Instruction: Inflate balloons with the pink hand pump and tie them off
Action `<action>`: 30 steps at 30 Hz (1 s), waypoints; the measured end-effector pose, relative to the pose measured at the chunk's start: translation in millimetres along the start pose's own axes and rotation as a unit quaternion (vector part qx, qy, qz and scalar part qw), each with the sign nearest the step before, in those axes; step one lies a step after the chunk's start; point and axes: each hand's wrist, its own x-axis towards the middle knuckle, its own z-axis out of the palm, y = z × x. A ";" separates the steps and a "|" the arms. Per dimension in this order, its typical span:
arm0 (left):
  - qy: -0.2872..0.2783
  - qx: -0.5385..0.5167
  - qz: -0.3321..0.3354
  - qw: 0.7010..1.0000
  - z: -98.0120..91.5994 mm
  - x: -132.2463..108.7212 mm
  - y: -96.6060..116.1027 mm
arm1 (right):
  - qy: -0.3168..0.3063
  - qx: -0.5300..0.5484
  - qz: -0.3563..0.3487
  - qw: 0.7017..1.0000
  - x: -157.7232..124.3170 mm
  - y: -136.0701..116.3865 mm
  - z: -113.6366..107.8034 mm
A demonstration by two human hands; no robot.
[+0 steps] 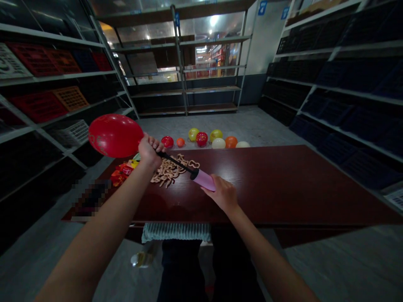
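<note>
A red inflated balloon (pixel 115 136) bulges out to the left of my left hand (pixel 150 152). My fingers are closed around its neck and the black end of a hand balloon pump, hiding where the two meet. From there the pump's black rod slopes down rightward to its pink barrel (pixel 205 180). My right hand (pixel 224 194) is wrapped round the barrel's lower end, above the dark red-brown table (pixel 270 184). Below and beside my left hand lies a heap of limp tan strips (pixel 170 170). Red and yellow crumpled pieces (pixel 122 171) lie left of the heap, partly behind my left wrist.
Several inflated balloons, among them an orange one (pixel 231 142), rest on the floor beyond the table's far edge. Shelves with crates (pixel 39 107) line both sides, and a metal rack (pixel 185 90) stands behind. A ribbed pale-blue cloth (pixel 176 232) hangs at the near edge.
</note>
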 end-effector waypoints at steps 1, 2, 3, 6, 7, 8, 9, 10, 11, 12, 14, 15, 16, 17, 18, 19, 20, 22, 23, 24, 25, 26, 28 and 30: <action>-0.001 0.000 0.002 1.000 2.3 2.6 2.2 | 0.001 0.003 0.004 1.000 0.1 0.3 -0.3; -0.004 0.001 0.003 1.000 4.3 4.8 2.8 | 0.002 0.004 0.009 1.000 0.2 0.9 -0.3; -0.005 0.000 0.005 1.000 5.9 6.6 1.9 | 0.004 0.003 0.016 1.000 0.1 1.8 -0.2; -0.007 -0.005 0.016 1.000 8.2 9.9 -8.0 | 0.014 -0.010 0.044 0.999 -0.1 5.5 0.8; -0.008 -0.006 0.021 1.000 8.6 10.1 -13.0 | 0.020 -0.017 0.050 0.998 -0.1 6.7 1.0; -0.009 -0.006 0.024 1.000 9.0 9.7 -18.7 | 0.026 -0.022 0.054 0.998 0.1 7.7 1.1; -0.011 -0.005 0.025 1.000 9.6 8.7 -25.1 | 0.031 -0.027 0.055 0.998 0.3 8.4 1.1; -0.014 -0.003 0.025 1.000 10.5 6.8 -32.4 | 0.035 -0.031 0.055 0.997 0.7 8.8 0.9; -0.017 -0.001 0.024 1.000 11.7 4.1 -40.6 | 0.037 -0.033 0.055 0.997 1.0 9.0 0.6; -0.020 0.000 0.024 1.000 13.3 0.5 -49.9 | 0.038 -0.035 0.056 0.997 1.3 9.1 0.2; -0.023 0.000 0.026 0.999 16.8 -9.0 -71.0 | 0.038 -0.039 0.059 0.997 1.6 9.2 -0.5; -0.024 -0.002 0.028 0.999 18.4 -14.5 -82.3 | 0.037 -0.040 0.060 0.997 1.5 9.5 -0.8; -0.028 -0.003 0.027 0.999 19.7 -20.0 -93.4 | 0.037 -0.041 0.062 0.997 1.2 10.0 -1.0; -0.032 -0.003 0.024 0.999 20.7 -25.3 -103.8 | 0.037 -0.042 0.064 0.996 0.7 10.8 -1.1; -0.039 -0.004 0.022 0.999 21.1 -30.0 -112.9 | 0.036 -0.043 0.066 0.996 0.1 11.7 -1.3; -0.042 -0.007 0.023 0.999 21.0 -33.9 -120.0 | 0.036 -0.044 0.067 0.996 -0.5 12.5 -1.5; -0.046 -0.010 0.024 0.999 20.4 -36.7 -124.9 | 0.036 -0.047 0.068 0.996 -1.0 13.1 -1.7; -0.049 -0.017 0.025 0.998 17.6 -38.8 -127.6 | 0.031 -0.049 0.065 0.996 -1.3 12.9 -2.4; -0.048 -0.020 0.023 0.998 15.3 -38.3 -125.7 | 0.028 -0.049 0.060 0.997 -1.2 12.0 -2.8; -0.045 -0.023 0.021 0.999 12.3 -36.9 -122.0 | 0.025 -0.046 0.053 0.997 -0.8 10.6 -3.1; -0.039 -0.025 0.017 0.999 8.7 -35.0 -117.0 | 0.024 -0.042 0.043 0.998 -0.4 8.8 -3.3; -0.030 -0.026 0.013 0.999 4.6 -32.6 -111.0 | 0.022 -0.038 0.030 0.999 0.0 6.9 -3.2; -0.016 -0.021 0.001 1.000 -5.1 -27.2 -97.3 | 0.017 -0.036 0.004 0.999 0.2 3.5 -2.6; -0.004 -0.016 -0.008 1.000 -15.1 -21.6 -82.5 | 0.007 -0.043 -0.018 0.999 -0.5 1.8 -1.3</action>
